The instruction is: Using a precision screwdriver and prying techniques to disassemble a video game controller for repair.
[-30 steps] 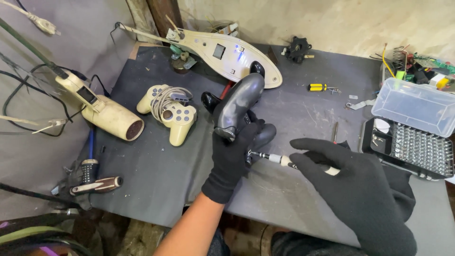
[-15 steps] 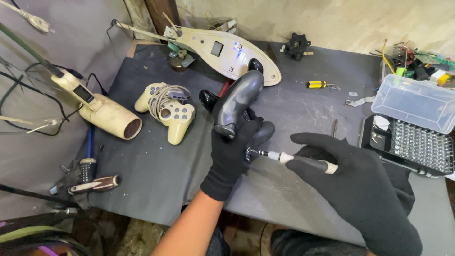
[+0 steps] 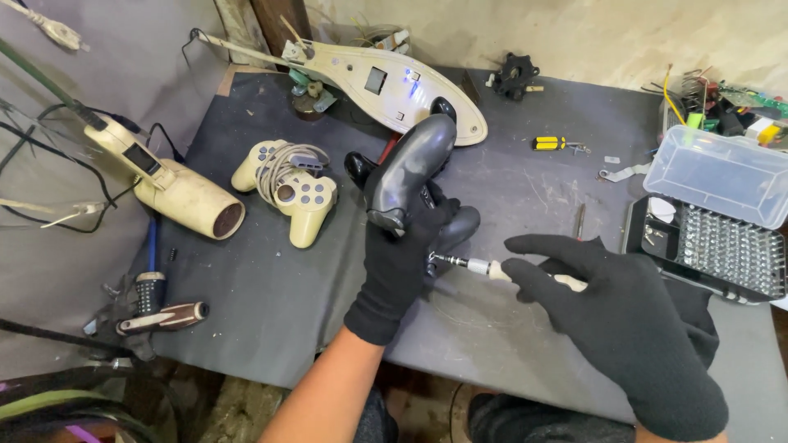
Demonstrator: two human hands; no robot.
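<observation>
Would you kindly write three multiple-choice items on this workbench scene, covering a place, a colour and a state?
1. Where is the cream game controller?
A. on the mat left of the left hand
B. inside the bit case
C. under the right hand

2. What colour are the gloves?
A. white
B. black
C. yellow

3. How is the bit case?
A. shut
B. upside down
C. lid open

Answers: 1 A, it lies left of the left hand holding the black controller. 2 B, both hands, including the right hand on the screwdriver, wear black. 3 C, bit rows show.

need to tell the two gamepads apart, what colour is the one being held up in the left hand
Black, glossy. The held gamepad shows best in the head view; the other one on the mat is cream.
</observation>
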